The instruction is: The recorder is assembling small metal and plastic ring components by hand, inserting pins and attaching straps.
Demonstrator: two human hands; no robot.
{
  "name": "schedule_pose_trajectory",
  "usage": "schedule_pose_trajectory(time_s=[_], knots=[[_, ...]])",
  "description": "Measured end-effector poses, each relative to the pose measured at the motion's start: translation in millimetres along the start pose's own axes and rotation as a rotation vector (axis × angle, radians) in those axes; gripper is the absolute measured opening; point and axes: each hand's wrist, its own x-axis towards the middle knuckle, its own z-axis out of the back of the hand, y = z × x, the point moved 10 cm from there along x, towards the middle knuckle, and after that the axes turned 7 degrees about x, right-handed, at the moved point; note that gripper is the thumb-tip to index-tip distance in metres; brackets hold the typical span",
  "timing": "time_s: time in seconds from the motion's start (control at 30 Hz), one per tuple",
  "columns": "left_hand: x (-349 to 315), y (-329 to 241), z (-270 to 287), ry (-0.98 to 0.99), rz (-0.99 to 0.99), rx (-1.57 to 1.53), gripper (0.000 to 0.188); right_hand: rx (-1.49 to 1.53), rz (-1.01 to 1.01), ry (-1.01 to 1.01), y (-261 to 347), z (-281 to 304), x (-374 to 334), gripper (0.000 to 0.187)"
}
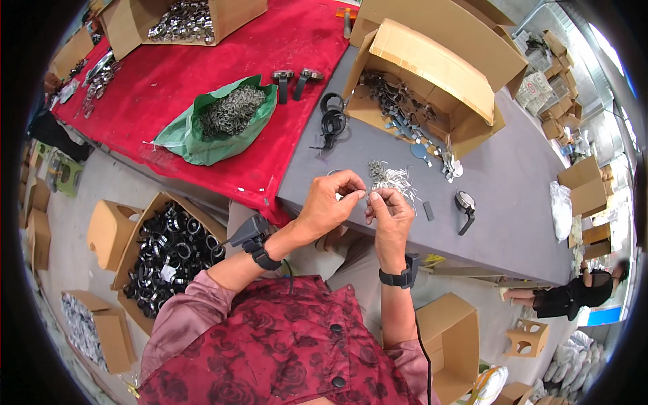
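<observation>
Above the near edge of the grey tabletop, my left hand (pixel 332 206) and my right hand (pixel 391 219) meet with thumbs and fingertips pinched close together. Whatever sits between the fingertips is too small to make out. Just beyond them lies a heap of thin silvery metal pins (pixel 395 179), with a darker clump of small metal parts (pixel 376 167) at its left side. To the right of my right hand are a small dark flat block (pixel 428 211) and a watch with a black strap (pixel 464 201).
Black straps (pixel 332 123) lie beyond my left hand. A cardboard box (pixel 466 81) spills metal pieces (pixel 418 150) onto the table. On red cloth (pixel 250 162) rests a green sack (pixel 202 156) of metal bits. A floor box holds black watches (pixel 179 250). A person (pixel 584 290) stands far right.
</observation>
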Motion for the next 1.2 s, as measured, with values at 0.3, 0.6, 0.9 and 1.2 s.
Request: schedule_pose_trajectory(time_s=[0.3,0.6,0.9,1.2], knots=[[-13,-20,15,-0.093,-0.103,0.065,0.009,-0.202,0.082,0.022,12,-9,-13,0.007],[-18,-47,13,-0.080,-0.363,0.256,0.011,-0.559,0.249,0.028,27,-20,-16,0.004],[-12,-22,10,-0.001,-0.144,0.194,0.012,-0.290,0.040,-0.009,12,-8,-21,0.013],[-21,15,4,0.064,0.195,-0.216,0.010,-0.808,0.694,0.077,60,-36,-54,0.026]])
